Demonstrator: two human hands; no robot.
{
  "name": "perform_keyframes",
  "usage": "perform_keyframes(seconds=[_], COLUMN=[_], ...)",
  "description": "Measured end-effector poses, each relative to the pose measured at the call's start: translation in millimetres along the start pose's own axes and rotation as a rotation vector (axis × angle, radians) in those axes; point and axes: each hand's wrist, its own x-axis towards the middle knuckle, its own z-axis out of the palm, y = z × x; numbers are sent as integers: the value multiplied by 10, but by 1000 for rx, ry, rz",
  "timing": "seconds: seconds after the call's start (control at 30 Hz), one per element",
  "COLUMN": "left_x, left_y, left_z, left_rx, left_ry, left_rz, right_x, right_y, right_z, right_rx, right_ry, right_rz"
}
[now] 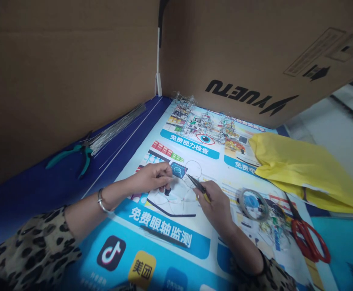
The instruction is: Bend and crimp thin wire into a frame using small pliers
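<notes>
My right hand (pixel 217 206) is wrapped round needle-nose pliers (pixel 199 185) with dark jaws and a yellowish handle. Their tips point up and left, toward my left hand (pixel 156 177), whose fingers are pinched together. Between the two hands runs a thin wire (pixel 193 161) bent into rounded loops, and my left fingers appear to grip part of it. Where the wire ends inside those fingers is hidden. Both hands are just above a printed poster sheet (pixel 176 220) that covers the work surface.
Cardboard panels (pixel 73 72) wall in the back and left. Teal-handled pliers (pixel 83 151) lie by a bundle of straight wires (pixel 115 127). Tangled wire pieces (pixel 206 123) sit at the back. To the right are a tape roll (pixel 253 205), red scissors (pixel 308 238) and a yellow bag (pixel 303 165).
</notes>
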Motion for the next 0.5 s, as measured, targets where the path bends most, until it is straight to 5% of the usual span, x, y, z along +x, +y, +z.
perform_keyframes(seconds=[0.23, 0.5], left_x=[28, 19], left_y=[-23, -25], left_z=[6, -22], left_rx=[287, 278], left_ry=[67, 45], left_rz=[145, 136], right_x=[-12, -21], right_y=[8, 19], right_z=[6, 6], right_rx=[16, 23], right_ry=[-27, -41], right_rz=[16, 13])
